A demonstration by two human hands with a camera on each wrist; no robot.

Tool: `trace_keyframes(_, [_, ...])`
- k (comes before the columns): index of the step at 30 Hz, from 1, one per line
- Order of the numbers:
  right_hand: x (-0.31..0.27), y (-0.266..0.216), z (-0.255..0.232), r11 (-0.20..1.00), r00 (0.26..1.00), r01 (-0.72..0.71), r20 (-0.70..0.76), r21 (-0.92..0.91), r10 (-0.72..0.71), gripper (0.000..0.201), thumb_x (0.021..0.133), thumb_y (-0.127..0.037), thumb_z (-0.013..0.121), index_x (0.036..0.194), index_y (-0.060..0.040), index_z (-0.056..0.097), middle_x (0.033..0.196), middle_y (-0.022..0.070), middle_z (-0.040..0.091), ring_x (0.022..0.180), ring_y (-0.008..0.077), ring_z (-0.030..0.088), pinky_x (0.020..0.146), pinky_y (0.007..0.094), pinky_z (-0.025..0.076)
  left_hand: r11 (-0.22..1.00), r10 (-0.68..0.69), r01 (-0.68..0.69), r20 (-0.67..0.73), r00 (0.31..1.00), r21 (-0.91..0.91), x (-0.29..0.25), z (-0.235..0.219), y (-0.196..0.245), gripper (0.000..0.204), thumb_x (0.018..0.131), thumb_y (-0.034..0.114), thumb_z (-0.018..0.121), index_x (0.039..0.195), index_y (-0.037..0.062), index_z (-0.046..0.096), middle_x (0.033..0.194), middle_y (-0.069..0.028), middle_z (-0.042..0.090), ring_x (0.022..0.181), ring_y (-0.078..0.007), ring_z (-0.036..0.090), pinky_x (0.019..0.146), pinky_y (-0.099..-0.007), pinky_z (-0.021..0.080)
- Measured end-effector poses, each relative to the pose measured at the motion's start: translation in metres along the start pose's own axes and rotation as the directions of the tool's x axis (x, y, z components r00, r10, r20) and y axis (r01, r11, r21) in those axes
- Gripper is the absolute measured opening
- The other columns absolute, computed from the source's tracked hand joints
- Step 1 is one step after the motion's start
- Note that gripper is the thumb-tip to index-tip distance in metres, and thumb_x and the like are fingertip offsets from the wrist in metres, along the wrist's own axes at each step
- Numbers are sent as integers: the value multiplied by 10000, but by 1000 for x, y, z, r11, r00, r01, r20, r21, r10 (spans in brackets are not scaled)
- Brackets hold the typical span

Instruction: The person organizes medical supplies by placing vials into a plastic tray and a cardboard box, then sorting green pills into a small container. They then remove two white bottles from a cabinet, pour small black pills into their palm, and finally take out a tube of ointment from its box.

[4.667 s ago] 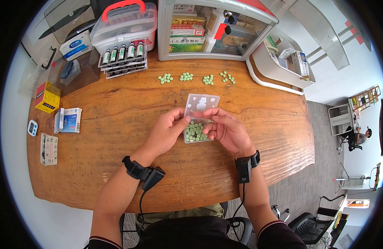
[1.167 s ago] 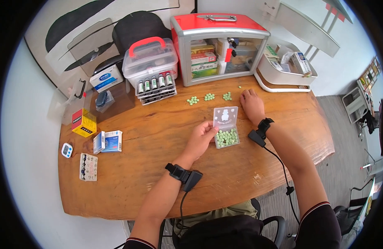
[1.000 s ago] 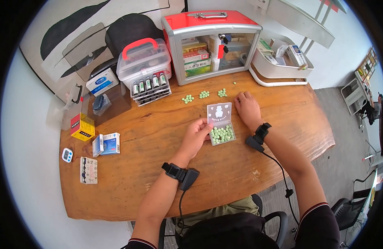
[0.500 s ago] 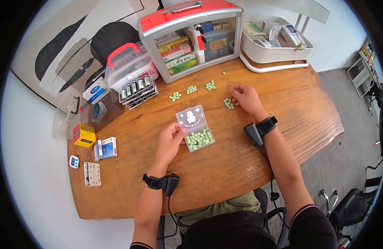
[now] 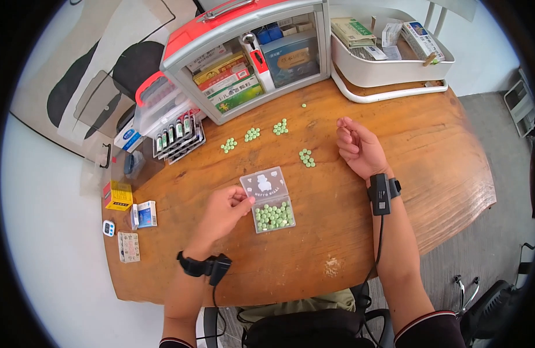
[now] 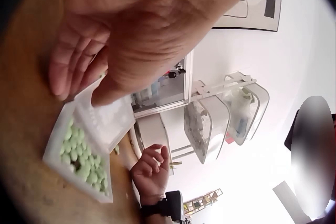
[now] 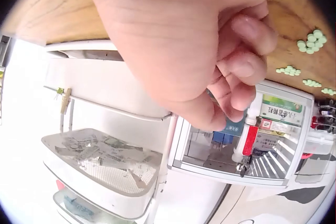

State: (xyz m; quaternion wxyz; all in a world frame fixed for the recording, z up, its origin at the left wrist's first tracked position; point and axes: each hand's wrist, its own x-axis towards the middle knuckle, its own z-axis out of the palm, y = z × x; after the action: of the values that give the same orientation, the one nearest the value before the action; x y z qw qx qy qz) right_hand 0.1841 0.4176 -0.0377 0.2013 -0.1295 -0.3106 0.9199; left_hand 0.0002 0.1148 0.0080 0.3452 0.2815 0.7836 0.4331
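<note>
In the head view a small clear pill box [image 5: 274, 217] full of round green tablets lies on the wooden table, its lid [image 5: 264, 183] standing up. My left hand [image 5: 225, 210] pinches the box's left side near the hinge; in the left wrist view the thumb overlaps the lid. Apart from the table things, my right hand [image 5: 360, 147] is turned on its side with loosely curled fingers and nothing visible in them. Left of it lies a small heap of tablets [image 5: 307, 158]. Farther back are three more heaps, among them a rightmost one [image 5: 280, 126], and a single tablet [image 5: 304, 105].
A red and silver medicine cabinet [image 5: 192, 40] stands at the back, with a white basket [image 5: 389, 71] to its right. Vial trays [image 5: 179, 139] and a clear case [image 5: 166, 110] are at the left. Small medicine boxes [image 5: 118, 195] and a timer [image 5: 108, 228] line the left edge.
The fourth heap has come from the back row toward me, leaving one tablet behind. My right hand has left the box, covered that heap, then moved off it to the right. My left hand stays at the box.
</note>
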Motion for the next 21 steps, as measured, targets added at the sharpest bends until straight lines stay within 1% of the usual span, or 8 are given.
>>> trace_keyframes(2, [3, -1, -7, 988, 997, -49, 73, 144, 39, 188, 1038, -266, 582, 1011, -84, 626, 672, -60, 471, 513, 36, 326, 461, 196, 257, 963, 2, -11, 34, 999, 270, 3, -21, 22, 212, 966, 170, 699, 1033, -30, 718, 849, -30, 713, 754, -75, 627, 686, -249, 518])
trace_keyframes(4, [5, -2, -8, 980, 996, -58, 82, 192, 43, 191, 1041, -266, 578, 1005, -83, 622, 665, -62, 457, 510, 33, 322, 453, 193, 249, 956, 102, -67, -111, 989, 286, 21, -37, 50, 220, 974, 206, 709, 1056, 2, 709, 860, -4, 700, 757, -58, 627, 679, -220, 507])
trace_keyframes(6, [6, -2, -10, 970, 994, -75, 91, 230, 55, 195, 1044, -267, 574, 999, -83, 618, 657, -64, 443, 506, 30, 319, 445, 190, 242, 909, 271, -235, -62, 960, 344, 55, -40, 86, 221, 971, 204, 709, 1063, 3, 714, 846, 10, 692, 752, -46, 615, 667, -219, 494])
trace_keyframes(8, [8, -5, -11, 941, 990, -86, 132, 328, 45, 220, 1054, -285, 555, 1004, -80, 619, 647, -63, 433, 493, 30, 315, 428, 189, 235, 888, 297, -312, 98, 950, 338, 96, -25, 113, 210, 960, 188, 708, 1042, -5, 716, 852, 3, 707, 754, -60, 624, 680, -239, 500])
trace_keyframes(10, [8, -7, -13, 931, 986, -83, 166, 355, 25, 232, 1058, -294, 545, 1006, -81, 620, 642, -63, 428, 486, 30, 312, 425, 188, 233, 709, 462, -522, 247, 852, 473, 143, -8, 120, 206, 938, 171, 709, 1038, -8, 718, 866, -42, 731, 775, -105, 659, 712, -274, 524])
trace_keyframes(15, [7, -7, -13, 921, 989, -74, 147, 382, 18, 258, 1066, -310, 525, 1017, -77, 623, 633, -62, 423, 470, 31, 304, 420, 186, 230, 417, 414, -641, 493, 765, 644, 194, 45, 136, 207, 898, 152, 713, 1033, -4, 718, 951, -172, 735, 884, -291, 715, 801, -388, 554])
trace_keyframes(18, [6, -7, -13, 922, 992, -79, 125, 379, 33, 258, 1064, -308, 527, 1029, -73, 628, 627, -62, 421, 473, 32, 309, 422, 185, 230, 320, 448, -707, 557, 699, 630, 212, 61, 132, 219, 866, 160, 742, 1022, 7, 721, 991, -182, 722, 945, -340, 692, 823, -423, 542])
trace_keyframes(21, [7, -7, -11, 933, 992, -81, 118, 350, 42, 263, 1066, -306, 525, 1041, -68, 632, 624, -64, 421, 473, 32, 308, 427, 185, 233, 319, 366, -688, 585, 724, 651, 229, 66, 125, 222, 834, 160, 769, 999, 18, 722, 984, -176, 712, 970, -346, 676, 813, -436, 531])
